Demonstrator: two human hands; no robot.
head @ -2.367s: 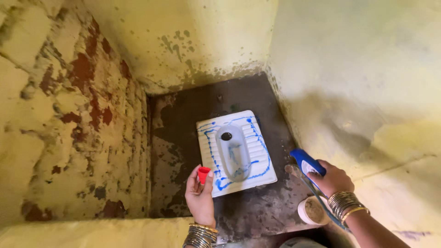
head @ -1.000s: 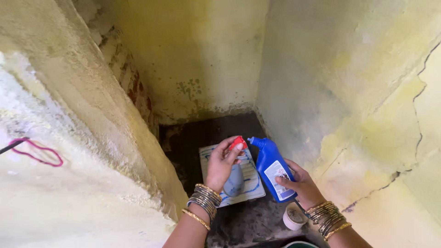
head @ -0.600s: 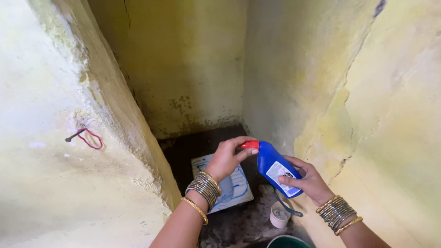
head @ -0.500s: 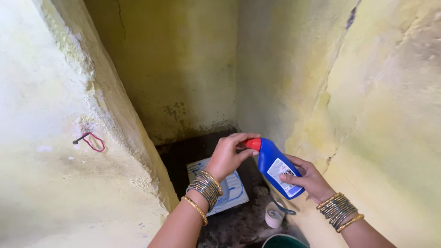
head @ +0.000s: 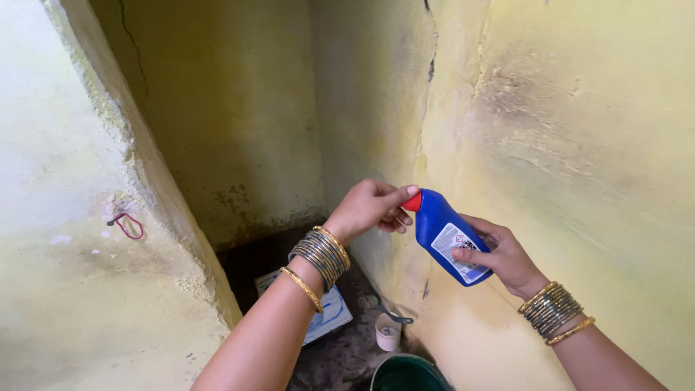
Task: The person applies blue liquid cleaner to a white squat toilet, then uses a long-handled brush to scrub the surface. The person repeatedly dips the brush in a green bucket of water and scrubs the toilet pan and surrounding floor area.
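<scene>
My right hand (head: 501, 258) grips a blue bottle (head: 450, 236) with a white label, tilted with its neck up and to the left. A red cap (head: 413, 202) sits on the bottle's neck, and my left hand (head: 371, 207) is closed around it from the left. Both wrists carry stacks of metal bangles. Far below, partly hidden behind my left forearm, lies a white squat toilet pan (head: 329, 314) streaked with blue liquid on a dark floor.
Stained yellow walls close in on the left, back and right. A small white cup (head: 388, 336) with a dark handle stands on the floor by the right wall. The rim of a green bucket (head: 405, 371) shows at the bottom edge. A red wire loop (head: 129, 226) hangs on the left wall.
My left hand brought the red cap up from beside the toilet pan onto the bottle's neck. Both hands and the bottle rose, and my view lifted and swung right.
</scene>
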